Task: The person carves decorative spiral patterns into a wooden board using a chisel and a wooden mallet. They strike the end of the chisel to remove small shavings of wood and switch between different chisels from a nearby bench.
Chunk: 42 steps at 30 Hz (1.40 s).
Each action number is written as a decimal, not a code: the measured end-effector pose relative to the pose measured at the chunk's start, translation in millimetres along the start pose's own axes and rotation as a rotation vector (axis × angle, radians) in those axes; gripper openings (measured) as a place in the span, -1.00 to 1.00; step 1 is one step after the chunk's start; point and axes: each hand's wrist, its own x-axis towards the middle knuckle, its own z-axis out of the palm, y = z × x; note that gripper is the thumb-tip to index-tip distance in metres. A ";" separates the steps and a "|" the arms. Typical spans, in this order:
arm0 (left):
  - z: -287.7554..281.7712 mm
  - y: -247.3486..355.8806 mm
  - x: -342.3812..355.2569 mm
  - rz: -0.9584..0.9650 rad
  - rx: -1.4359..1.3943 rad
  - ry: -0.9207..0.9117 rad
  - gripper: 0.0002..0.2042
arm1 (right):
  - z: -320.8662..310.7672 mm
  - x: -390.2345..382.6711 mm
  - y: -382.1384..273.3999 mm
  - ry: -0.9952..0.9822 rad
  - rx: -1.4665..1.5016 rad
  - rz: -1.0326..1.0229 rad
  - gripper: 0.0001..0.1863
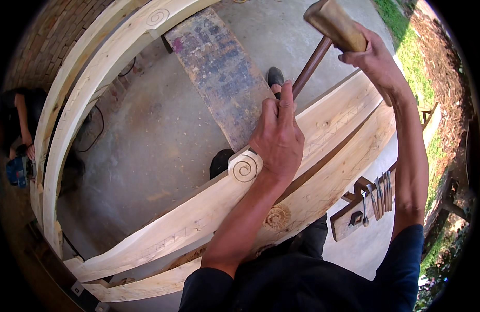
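My left hand [279,138] is closed around a carving chisel [311,67], its brown wooden handle slanting up to the right. The chisel's lower end is hidden behind that hand, beside a carved spiral [244,167] on a curved pale wooden beam [333,122]. My right hand [372,54] grips a wooden mallet [331,23]. In this picture the mallet head meets the chisel's butt end; whether they touch, I cannot tell. Nearer my body, a second curved beam [349,156] bears a carved round rosette [277,217]. Pencilled zigzag lines run along both beams.
Several carving tools [380,195] lie on a small wooden board [344,222] at the right. A worn plank [219,62] spans the space beyond the beams. More curved beams [68,112] arch at the left, where another person [23,114] handles a blue power tool [16,171].
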 end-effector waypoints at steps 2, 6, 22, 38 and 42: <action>1.0 -1.4 0.2 -0.009 0.008 -0.006 -0.51 | -1.6 3.4 2.2 -0.096 -0.206 -0.109 -0.23; 0.9 -0.2 0.4 -0.040 -0.005 -0.037 -0.42 | -5.0 12.0 15.9 0.033 -0.027 0.008 -0.23; -2.9 1.8 -0.2 -0.111 0.033 -0.108 -0.39 | 11.3 22.4 26.0 -0.083 -0.176 -0.018 -0.18; 5.0 -4.1 -2.8 0.287 0.200 0.009 -0.39 | 7.7 -2.0 37.3 0.259 0.065 0.149 -0.24; 7.4 -5.6 3.3 0.191 0.083 0.027 -0.39 | 14.1 -19.8 34.7 0.222 -0.105 0.077 -0.24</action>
